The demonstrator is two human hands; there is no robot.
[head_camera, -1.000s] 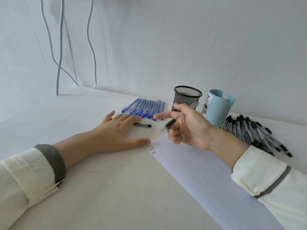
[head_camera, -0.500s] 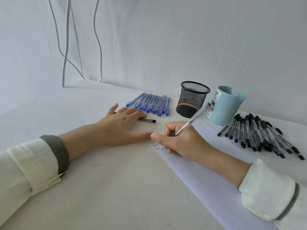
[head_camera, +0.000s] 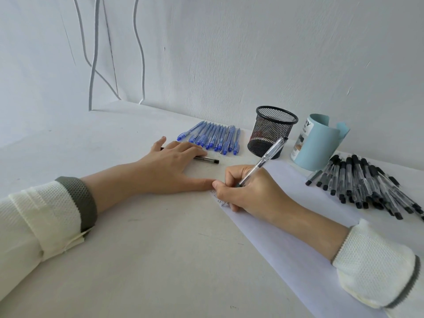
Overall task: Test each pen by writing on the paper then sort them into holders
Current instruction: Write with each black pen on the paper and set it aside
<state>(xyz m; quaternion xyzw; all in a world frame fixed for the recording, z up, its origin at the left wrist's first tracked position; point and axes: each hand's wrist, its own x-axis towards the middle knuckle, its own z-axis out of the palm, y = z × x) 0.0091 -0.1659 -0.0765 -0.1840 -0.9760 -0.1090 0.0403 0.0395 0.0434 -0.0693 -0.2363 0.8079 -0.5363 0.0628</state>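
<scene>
Right hand [head_camera: 250,191] grips clear pen [head_camera: 263,160], tip on paper [head_camera: 298,249]. Left hand [head_camera: 169,166] flat on counter [head_camera: 137,249], fingers over black pen [head_camera: 207,159].

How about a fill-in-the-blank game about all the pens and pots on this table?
The right hand uses a clear plastic pen to ____ on the white sheet of paper.
The neat row of plastic pens is coloured ____.
The black wire-mesh holder stands ____ that row and the light blue cylindrical holder.
The heap of clear pens has ____ caps.
Missing words: write, blue, between, black.
</scene>
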